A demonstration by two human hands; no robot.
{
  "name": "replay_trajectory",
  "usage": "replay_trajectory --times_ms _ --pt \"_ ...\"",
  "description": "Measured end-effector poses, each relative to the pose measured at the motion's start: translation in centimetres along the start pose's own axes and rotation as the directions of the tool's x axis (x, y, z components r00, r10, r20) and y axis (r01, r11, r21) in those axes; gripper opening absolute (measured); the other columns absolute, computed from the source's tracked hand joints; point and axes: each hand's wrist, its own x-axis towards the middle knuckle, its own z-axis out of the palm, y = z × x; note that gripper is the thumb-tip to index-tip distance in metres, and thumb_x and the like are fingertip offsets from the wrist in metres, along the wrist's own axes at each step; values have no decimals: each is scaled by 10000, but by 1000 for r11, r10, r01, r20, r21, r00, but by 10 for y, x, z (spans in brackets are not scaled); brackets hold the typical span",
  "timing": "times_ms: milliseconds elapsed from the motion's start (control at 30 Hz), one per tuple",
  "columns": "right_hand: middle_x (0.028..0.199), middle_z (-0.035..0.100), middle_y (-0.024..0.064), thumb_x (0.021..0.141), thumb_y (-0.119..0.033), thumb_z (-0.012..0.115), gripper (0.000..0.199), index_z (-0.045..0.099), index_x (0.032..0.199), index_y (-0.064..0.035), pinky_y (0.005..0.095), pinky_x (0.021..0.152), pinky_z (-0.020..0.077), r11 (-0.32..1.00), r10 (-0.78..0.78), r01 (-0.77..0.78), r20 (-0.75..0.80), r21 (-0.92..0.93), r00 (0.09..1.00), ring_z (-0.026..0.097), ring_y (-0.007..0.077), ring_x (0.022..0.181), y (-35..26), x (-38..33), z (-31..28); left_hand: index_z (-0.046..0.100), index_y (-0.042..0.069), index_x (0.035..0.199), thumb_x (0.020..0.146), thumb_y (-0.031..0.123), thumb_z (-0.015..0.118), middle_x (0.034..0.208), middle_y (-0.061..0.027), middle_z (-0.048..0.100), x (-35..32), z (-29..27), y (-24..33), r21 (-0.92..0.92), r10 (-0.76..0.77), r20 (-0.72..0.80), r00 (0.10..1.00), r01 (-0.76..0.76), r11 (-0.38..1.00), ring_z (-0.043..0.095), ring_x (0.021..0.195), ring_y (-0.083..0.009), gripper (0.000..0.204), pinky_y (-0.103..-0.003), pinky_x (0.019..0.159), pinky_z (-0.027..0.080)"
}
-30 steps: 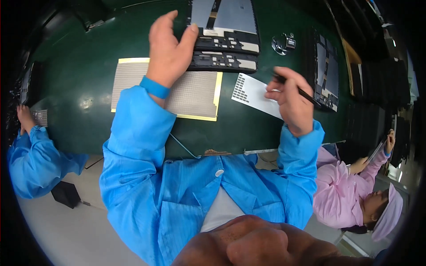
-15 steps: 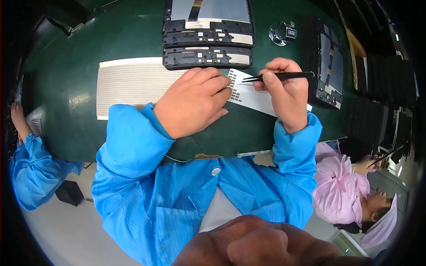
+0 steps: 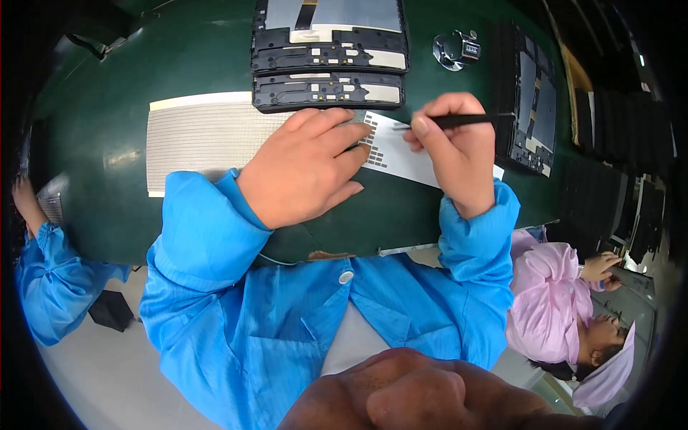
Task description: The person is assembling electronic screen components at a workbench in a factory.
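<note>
My left hand lies flat, palm down and fingers apart, across the right part of a cream gridded sheet. Its fingertips reach the left edge of a white sheet that carries rows of small dark rectangular pieces. Black tweezers are pinched in my right hand, above the right part of that white sheet. Their tips, smeared by motion, point left toward the dark pieces; whether they hold anything I cannot tell. Just beyond my left fingers sit black panel assemblies with small metal and white patches.
A silver hand tally counter stands at the back right of the green table. More black panels are stacked at the right. A person in pink is at the right; another person's blue sleeve shows at the left.
My right hand has tilted slightly, bringing the tweezers nearer level, with their tips blurred. My left hand keeps its place on the sheets. The person in pink has shifted their hands.
</note>
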Motion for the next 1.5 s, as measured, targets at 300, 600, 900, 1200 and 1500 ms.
replay_trajectory --times_ms 300,600,900,1200,1500 --pt "796 600 83 866 -38 604 151 478 933 12 234 636 511 999 -52 52 -11 -11 999 617 119 754 18 9 12 606 59 1068 671 214 728 1209 -96 532 1 2 1 11 -6 -2 1000 6 1000 452 1168 -295 444 -418 951 376" --pt "799 603 73 855 -19 611 144 483 915 4 235 638 490 994 -99 100 19 -43 995 610 119 764 22 6 13 607 59 1063 668 208 728 1205 -95 532 1 2 2 20 -1 -8 1000 1 1000 453 1167 -296 439 -418 949 377" --pt "769 621 92 852 -17 612 139 485 896 21 240 628 507 988 -128 125 -27 -86 991 634 139 732 22 5 15 609 59 1062 678 212 726 1207 -85 533 -1 3 4 21 -4 -8 1000 4 1000 452 1168 -284 430 -412 950 374" --pt "802 607 135 861 -18 592 136 472 905 29 280 640 555 988 -57 69 -92 137 994 659 193 740 16 11 15 610 47 1046 676 210 729 1192 -97 542 -2 0 -2 26 18 -53 998 -17 1000 465 1148 -289 422 -407 943 384" --pt "829 606 129 854 4 586 116 490 915 26 283 657 557 914 -390 390 -26 112 920 655 189 753 -22 33 28 597 13 1009 659 93 716 1073 -123 577 2 -26 -18 265 -77 -514 855 243 933 519 1056 -326 378 -401 910 435"
